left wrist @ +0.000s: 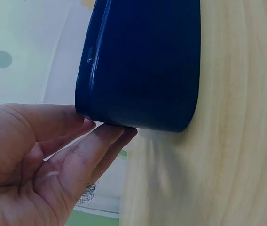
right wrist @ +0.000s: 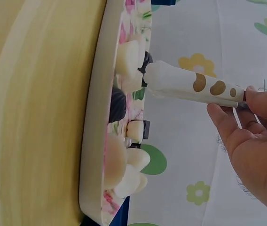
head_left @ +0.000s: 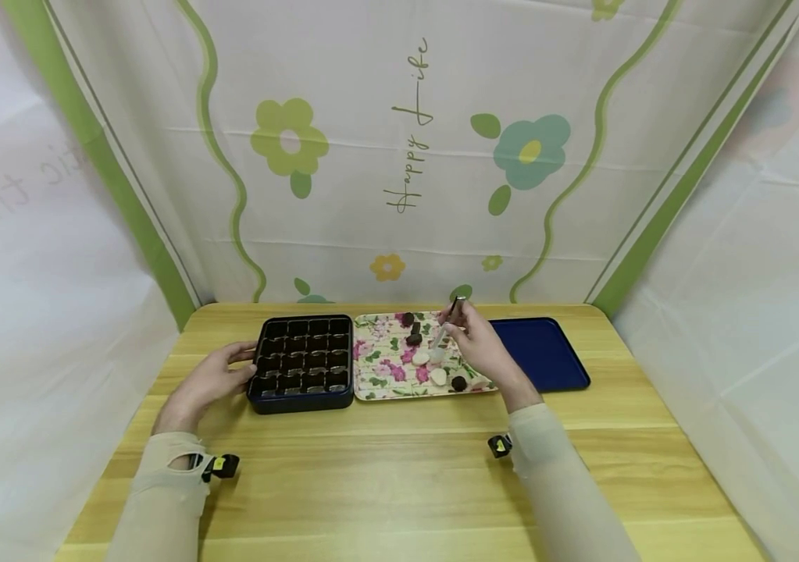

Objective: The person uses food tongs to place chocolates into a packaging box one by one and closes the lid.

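Observation:
A dark blue tin box (head_left: pixel 301 402) stands at left, holding a black divider insert (head_left: pixel 306 355) with rows of square compartments. My left hand (head_left: pixel 219 375) rests its fingertips against the box's left side; in the left wrist view, these fingers (left wrist: pixel 89 150) look fairly straight along the box wall. My right hand (head_left: pixel 479 343) grips white tongs with brown spots (right wrist: pixel 180 84) by the dark handle end. Their rounded white tip points down over a flowered tray (head_left: pixel 374 382), close to pale and dark chocolate-like pieces. Among these are a white piece (head_left: pixel 438 377) and a dark round one (head_left: pixel 458 383).
A flat dark blue lid (head_left: pixel 543 355) lies right of the tray, partly behind the right hand. The tray sits right beside the box on a wooden table (head_left: pixel 371 476). A patterned curtain (head_left: pixel 399 156) hangs behind the table, with white sheets at both sides.

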Motion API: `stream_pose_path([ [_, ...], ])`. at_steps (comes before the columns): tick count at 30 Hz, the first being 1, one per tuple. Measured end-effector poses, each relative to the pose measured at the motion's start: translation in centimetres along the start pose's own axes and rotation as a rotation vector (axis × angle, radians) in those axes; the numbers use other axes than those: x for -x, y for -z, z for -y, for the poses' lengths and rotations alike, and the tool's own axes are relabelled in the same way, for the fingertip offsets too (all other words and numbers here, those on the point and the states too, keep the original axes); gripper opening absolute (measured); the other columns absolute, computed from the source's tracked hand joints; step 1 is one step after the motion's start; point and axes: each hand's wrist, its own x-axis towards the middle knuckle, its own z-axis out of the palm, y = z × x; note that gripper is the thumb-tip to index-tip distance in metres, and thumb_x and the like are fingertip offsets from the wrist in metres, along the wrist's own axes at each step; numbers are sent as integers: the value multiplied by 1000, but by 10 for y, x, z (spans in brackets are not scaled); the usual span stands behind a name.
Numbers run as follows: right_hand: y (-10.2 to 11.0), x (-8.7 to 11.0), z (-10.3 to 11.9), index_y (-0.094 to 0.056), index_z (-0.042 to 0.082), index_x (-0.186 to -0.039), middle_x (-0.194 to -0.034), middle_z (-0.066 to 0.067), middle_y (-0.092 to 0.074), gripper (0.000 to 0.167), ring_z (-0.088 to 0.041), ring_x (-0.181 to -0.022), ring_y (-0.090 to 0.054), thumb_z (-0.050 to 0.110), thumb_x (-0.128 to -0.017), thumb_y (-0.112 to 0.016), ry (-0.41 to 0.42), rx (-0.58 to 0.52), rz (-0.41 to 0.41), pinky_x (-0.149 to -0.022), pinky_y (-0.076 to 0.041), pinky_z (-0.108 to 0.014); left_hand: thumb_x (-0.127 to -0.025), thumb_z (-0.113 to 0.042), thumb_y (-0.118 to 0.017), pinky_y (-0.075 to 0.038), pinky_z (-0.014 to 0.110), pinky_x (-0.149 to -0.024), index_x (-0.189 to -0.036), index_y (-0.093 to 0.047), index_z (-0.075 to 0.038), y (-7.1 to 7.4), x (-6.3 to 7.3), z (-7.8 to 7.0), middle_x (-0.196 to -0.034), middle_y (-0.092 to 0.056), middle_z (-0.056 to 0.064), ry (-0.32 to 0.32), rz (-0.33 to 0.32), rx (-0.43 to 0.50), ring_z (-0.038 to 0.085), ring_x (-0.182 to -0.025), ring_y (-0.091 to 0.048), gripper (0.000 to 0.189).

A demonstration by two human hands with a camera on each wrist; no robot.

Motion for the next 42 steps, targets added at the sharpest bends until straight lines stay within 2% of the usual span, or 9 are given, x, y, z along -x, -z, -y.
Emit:
stream_pose_path([
  [5, 1, 1, -6, -57, -2, -154, -157, -24, -69, 32, -45, -147, -68, 12, -126, -54, -10, 17, 11, -120, -60, -65, -122, -5, -55, -71, 27, -93, -178, -31, 14, 0, 1, -1, -173, -43, 49, 3, 1, 4, 67, -152, -60, 64],
  [9, -2, -2, -8, -59, 1, -146, -155, -23, -68, 23, -44, -145, -69, 11, -126, -54, -11, 30, 20, -118, -62, -63, -122, -5, -55, -70, 26, -91, -177, -31, 15, 1, 0, -1, -172, -44, 50, -4, -3, -2, 67, -151, -61, 63],
  [14, -5, -7, -7, -60, 3, -136, -158, -22, -67, 13, -46, -150, -68, 9, -125, -55, -22, 18, 52, -120, -63, -62, -121, -6, -57, -71, 27, -91, -177, -34, 14, 0, 0, 0, -172, -47, 48, -2, -9, -37, 64, -149, -64, 63],
  [17, -6, -9, -6, -60, 3, -136, -160, -22, -67, 13, -46, -152, -67, 9, -125, -55, -37, 21, 65, -121, -63, -62, -121, -7, -57, -71, 28, -90, -176, -35, 14, -1, 0, 0, -171, -48, 48, -10, -14, -60, 63, -145, -67, 63],
  [21, -7, -11, -7, -60, 5, -142, -155, -21, -70, 19, -46, -151, -68, 13, -126, -54, -48, 79, 73, -120, -63, -63, -121, -6, -57, -73, 35, -91, -176, -35, 14, -1, -1, -1, -169, -49, 49, -22, -18, -64, 64, -144, -68, 62],
  [24, -8, -12, -7, -62, 7, -141, -149, -20, -72, 19, -46, -148, -70, 15, -126, -54, -45, 124, 68, -118, -64, -63, -121, -6, -57, -74, 39, -94, -176, -35, 15, -1, -1, 0, -169, -49, 50, -24, -16, -69, 66, -147, -65, 63],
  [28, -9, -12, -8, -63, 8, -134, -145, -19, -74, 14, -45, -145, -72, 16, -125, -56, -34, 143, 46, -115, -66, -61, -121, -7, -57, -74, 38, -95, -176, -35, 14, -2, -1, 1, -170, -49, 48, -15, -14, -72, 66, -149, -63, 63],
  [42, -7, -8, -5, -64, 9, -134, -144, -16, -75, 14, -44, -144, -74, 15, -124, -57, -31, 110, 6, -117, -67, -61, -120, -6, -58, -73, 35, -93, -176, -36, 14, 0, 2, -1, -170, -49, 49, -21, -12, -64, 66, -147, -65, 63],
])
